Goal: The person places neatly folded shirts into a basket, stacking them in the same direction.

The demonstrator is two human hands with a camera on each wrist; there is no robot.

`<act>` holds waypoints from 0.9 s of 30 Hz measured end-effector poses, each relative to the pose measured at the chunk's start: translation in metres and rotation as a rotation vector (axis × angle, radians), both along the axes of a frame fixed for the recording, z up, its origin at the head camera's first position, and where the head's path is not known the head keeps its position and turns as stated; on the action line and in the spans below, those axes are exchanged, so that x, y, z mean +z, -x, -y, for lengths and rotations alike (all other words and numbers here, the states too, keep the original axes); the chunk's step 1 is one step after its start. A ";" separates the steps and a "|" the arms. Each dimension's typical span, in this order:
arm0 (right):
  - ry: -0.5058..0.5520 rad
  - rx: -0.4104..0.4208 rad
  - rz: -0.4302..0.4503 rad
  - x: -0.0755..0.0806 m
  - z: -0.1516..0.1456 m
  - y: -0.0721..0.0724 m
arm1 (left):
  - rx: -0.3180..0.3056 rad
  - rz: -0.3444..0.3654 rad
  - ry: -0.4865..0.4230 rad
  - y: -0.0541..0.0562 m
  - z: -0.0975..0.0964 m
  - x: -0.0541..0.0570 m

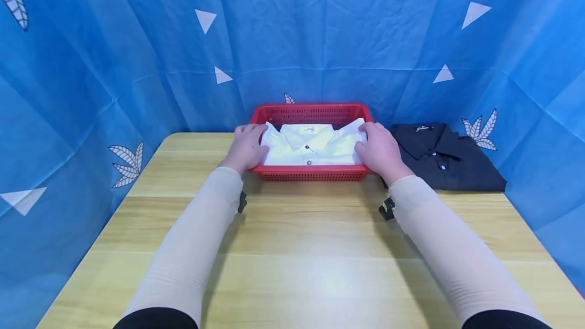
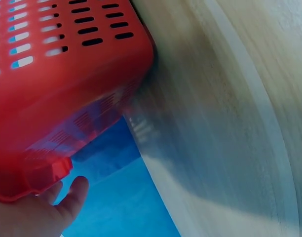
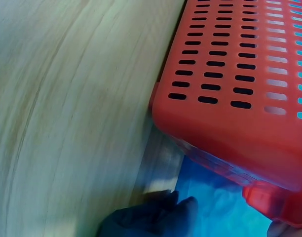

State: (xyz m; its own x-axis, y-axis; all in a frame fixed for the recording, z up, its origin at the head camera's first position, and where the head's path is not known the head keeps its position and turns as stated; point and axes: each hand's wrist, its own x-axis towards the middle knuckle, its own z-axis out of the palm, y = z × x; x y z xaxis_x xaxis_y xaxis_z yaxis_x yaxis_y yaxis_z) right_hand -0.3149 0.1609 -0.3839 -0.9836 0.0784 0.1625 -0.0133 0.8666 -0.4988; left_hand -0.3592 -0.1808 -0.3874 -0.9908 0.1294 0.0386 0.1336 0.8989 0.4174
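Note:
A folded white shirt lies collar-up in a red plastic basket at the back of the table. My left hand reaches over the basket's left end, pinching the shirt's left edge. Two of its fingers show outside the basket beside the handle. At the opposite end, my right hand pinches the shirt's right edge, thumb and index finger over the basket. Both upper corners of the shirt rise towards the fingertips. In the right wrist view, only a bit of hand shows beside the basket, at the lower right corner.
A folded black shirt lies on the wooden table to the right of the basket. A blue patterned curtain hangs right behind the basket and along both sides. Dark wrist devices are strapped below the sleeves.

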 end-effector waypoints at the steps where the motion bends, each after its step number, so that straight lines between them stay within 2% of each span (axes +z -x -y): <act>1: -0.001 0.001 -0.007 0.000 0.000 0.000 | -0.004 -0.005 0.010 0.000 0.001 0.000; 9: -0.085 0.036 -0.048 0.001 0.003 -0.001 | -0.040 0.002 0.108 0.002 0.001 0.004; 14: -0.061 0.047 -0.051 0.002 0.004 0.000 | -0.029 0.005 0.150 0.004 0.001 0.006; 16: -0.025 0.046 -0.059 0.001 0.003 0.000 | -0.027 -0.022 0.128 0.003 0.001 0.007; 21: 0.121 0.064 -0.080 -0.005 -0.007 -0.006 | -0.037 -0.111 -0.028 -0.008 0.000 0.010; 23: 0.182 0.077 -0.111 -0.009 -0.013 -0.012 | -0.073 -0.132 -0.073 -0.015 -0.006 0.014; 27: 0.230 0.116 -0.247 -0.013 -0.026 -0.027 | -0.161 -0.167 -0.095 -0.033 -0.027 0.023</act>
State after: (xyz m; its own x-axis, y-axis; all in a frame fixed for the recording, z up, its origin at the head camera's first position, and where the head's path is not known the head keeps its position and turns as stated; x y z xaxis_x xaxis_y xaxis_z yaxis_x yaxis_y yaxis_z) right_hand -0.2879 0.1868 -0.3968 -0.9212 0.0310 0.3879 -0.2496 0.7176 -0.6502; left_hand -0.3261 -0.1537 -0.3643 -0.9366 0.2731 0.2197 0.3463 0.8180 0.4594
